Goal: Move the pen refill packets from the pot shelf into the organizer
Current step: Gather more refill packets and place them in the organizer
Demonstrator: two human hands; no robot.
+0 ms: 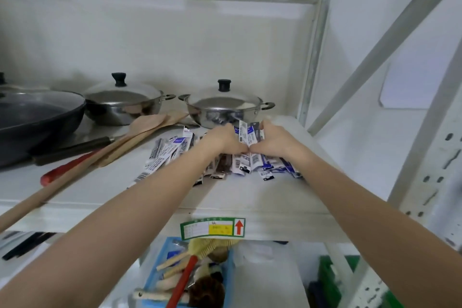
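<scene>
Together, left hand (pixel 225 141) and right hand (pixel 271 141) grip a bunch of refill packets (pixel 247 136) on the shelf (pixel 250 197).

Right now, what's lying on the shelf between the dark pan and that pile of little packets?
In the head view, wooden spatulas and a red-handled tool lie slanting between the dark pan and the pen refill packets.

Both hands meet over the pen refill packets (pixel 172 150) strewn near the shelf (pixel 250 195) front edge; left hand (pixel 222 139) and right hand (pixel 271 140) grip a bunch between them, before a lidded pot (pixel 222 107).
</scene>
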